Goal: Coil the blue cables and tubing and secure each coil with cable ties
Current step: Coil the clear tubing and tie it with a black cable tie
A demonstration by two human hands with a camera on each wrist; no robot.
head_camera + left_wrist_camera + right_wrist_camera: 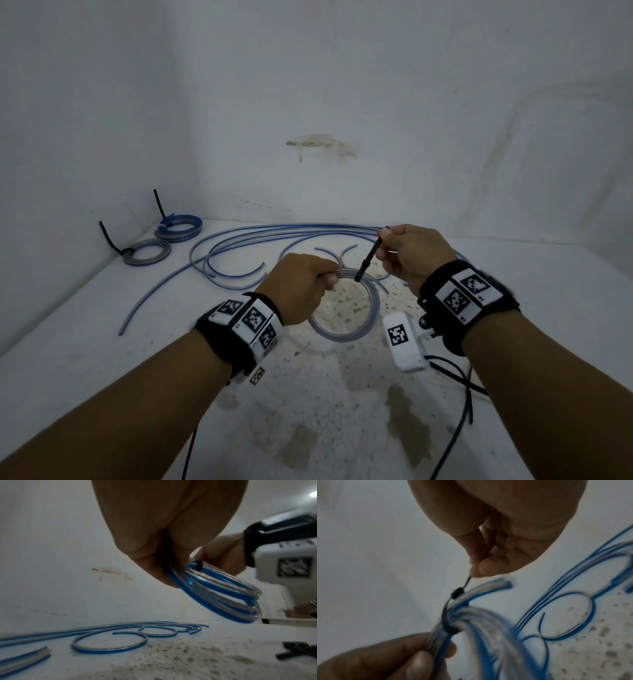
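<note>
We have the left hand [301, 287] curled round the gathered turns of the blue-and-clear tubing coil [342, 320], holding it up off the worktop [102, 359], while the right hand [411, 257] pinches the tail of the black cable tie [368, 260] between thumb and fingertips; the tie's band is already looped round the bundle just beside the left fingers [423, 660] and threaded through its head. The risk from here, as we judge it, lies in the cinching — the tie sits close to the cut ends of the tubing, which splay out past the band in the right wrist view, so a pull at the wrong angle could let a turn slip free and spring open. If our left grip slackens, the stiff turns may fan apart and the tie would lock round only some of them. The tail is thin, and a weak pinch could slip off it. Loose tubing lengths [239, 240] lie on the worktop behind, and two finished coils [164, 240] sit in the far left corner — plainly more work remains.
</note>
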